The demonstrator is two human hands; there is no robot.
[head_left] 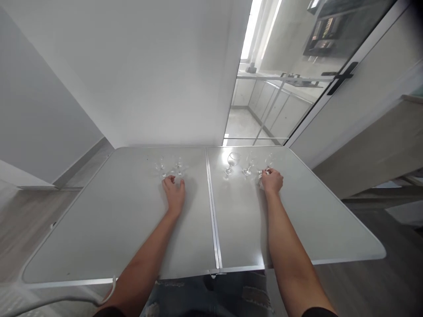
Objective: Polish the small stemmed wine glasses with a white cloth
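My right hand [272, 180] is closed near the foot of a stemmed glass [270, 158] at the right end of a row. Something small and whitish shows beside its fingers, too blurred to name. To its left a second stemmed glass [248, 164] and a wine glass [233, 159] stand upright on the table. My left hand [174, 194] rests over the left half, thumb and fingers apart, holding nothing I can see. Just beyond its fingertips are small clear glasses, one on the left [161, 165] and one on the right [179, 164]; their outlines are faint.
The pale folding table [109, 229] has a metal seam [213, 220] down its middle. Behind it rises a white wall [158, 79]. A glass door with a black handle [340, 78] is at the right. A white cable [66, 299] hangs by the front left edge.
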